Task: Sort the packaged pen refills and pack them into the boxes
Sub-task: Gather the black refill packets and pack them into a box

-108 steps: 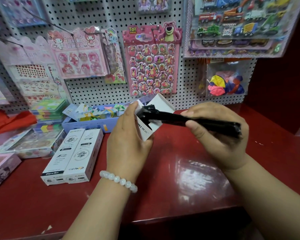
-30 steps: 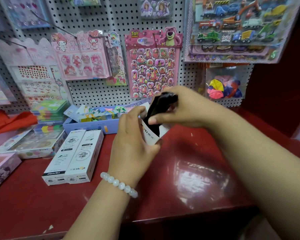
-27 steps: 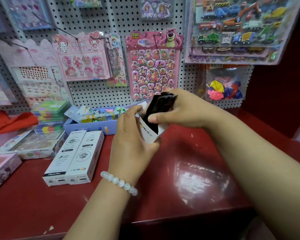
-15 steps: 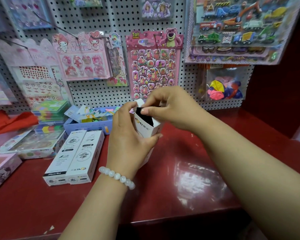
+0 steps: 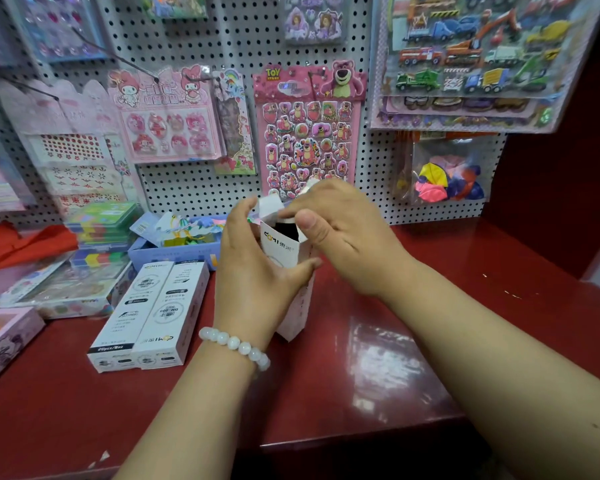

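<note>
A white refill box (image 5: 284,251) stands upright on the red counter (image 5: 378,358), its top open. The black pack of pen refills (image 5: 286,231) sits inside it, only its top end showing. My left hand (image 5: 253,271) grips the box around its body. My right hand (image 5: 336,233) pinches the box's top flap at the opening. Two closed white refill boxes (image 5: 151,315) lie side by side on the counter to the left.
A blue tray (image 5: 174,252) of colourful items sits behind the closed boxes. Pink boxes (image 5: 7,336) and stacked cases (image 5: 101,226) crowd the left end. A pegboard (image 5: 194,181) hung with sticker sheets rises behind. The counter's front edge (image 5: 326,441) is close.
The black refill pack went from lying in my right hand to fully inside the box. The box came down upright onto the counter, and my right hand now works the top flap.
</note>
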